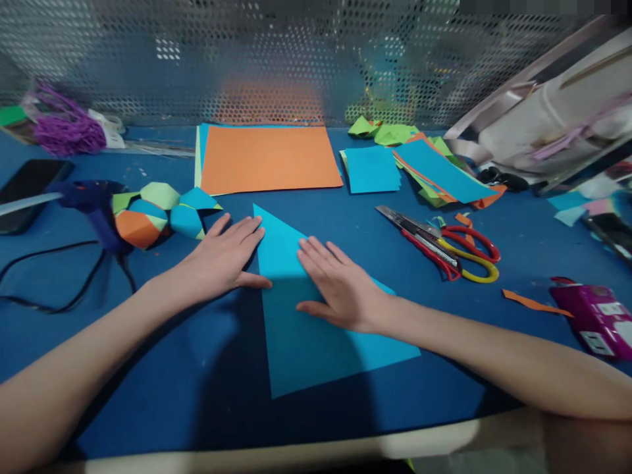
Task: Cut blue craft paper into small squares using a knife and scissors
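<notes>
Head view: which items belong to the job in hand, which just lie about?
Likely in the job:
blue sheet, under the right hand, left hand at its edge
perhaps orange-topped paper stack, scissors, both untouched

Likely just lying about:
black phone
purple strands
orange strip

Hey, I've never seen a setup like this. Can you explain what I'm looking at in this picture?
There's no machine here: these are a person's own two bare hands, seen by a camera worn on the head, looking forward and down.

The left hand rests at the left edge of a blue paper sheet with a slanted upper edge. The right hand lies flat over the sheet. Neither grips anything.

Around them on the blue tabletop are an orange-topped paper stack, small blue squares, a utility knife by scissors, a glue gun and folded paper shapes.
</notes>
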A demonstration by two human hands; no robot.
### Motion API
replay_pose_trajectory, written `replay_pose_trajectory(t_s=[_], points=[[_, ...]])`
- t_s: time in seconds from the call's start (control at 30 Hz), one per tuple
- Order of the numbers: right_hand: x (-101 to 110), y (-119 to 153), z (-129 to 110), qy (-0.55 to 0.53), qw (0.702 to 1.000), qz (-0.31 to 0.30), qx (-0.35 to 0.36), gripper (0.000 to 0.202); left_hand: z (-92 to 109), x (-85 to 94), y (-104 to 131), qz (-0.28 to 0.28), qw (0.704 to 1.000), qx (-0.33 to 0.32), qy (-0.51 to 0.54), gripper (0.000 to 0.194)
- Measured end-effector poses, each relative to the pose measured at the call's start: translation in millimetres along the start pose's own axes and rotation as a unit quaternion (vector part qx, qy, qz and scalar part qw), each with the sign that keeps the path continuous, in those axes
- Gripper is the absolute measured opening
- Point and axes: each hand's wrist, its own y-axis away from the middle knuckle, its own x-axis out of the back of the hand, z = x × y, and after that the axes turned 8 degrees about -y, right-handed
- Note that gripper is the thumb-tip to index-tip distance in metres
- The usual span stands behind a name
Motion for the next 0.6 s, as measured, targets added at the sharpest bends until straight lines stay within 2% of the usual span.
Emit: replay_pose_trajectory(t_s=[0.17, 0.33, 0.47, 0.53, 0.6], points=[[8.5, 59.3, 34.2, 0.028, 0.997, 0.006, -0.066, 0.082, 1.2, 3.1, -1.3, -0.021, 1.0, 0.0, -0.002, 0.101], [8.8, 96.5, 41.9, 0.095, 0.993, 0.035, -0.065, 0.088, 3.2, 9.6, -2.8, -0.048, 0.999, 0.009, 0.007, 0.101], [23.7, 94.1, 29.5, 0.119, 0.99, 0.056, -0.058, 0.09, 2.3, 10.3, -2.8, -0.053, 0.999, 0.003, 0.007, 0.1], [29.9, 78.2, 16.9, 0.112, 0.991, 0.073, -0.023, 0.09, 1.6, 9.1, -2.2, -0.043, 0.999, -0.003, 0.011, 0.099], [29.3, 55.6, 3.9, 0.093, 0.992, 0.077, 0.043, 0.088, 1.4, 7.9, -1.4, -0.027, 0.999, -0.002, 0.018, 0.096]])
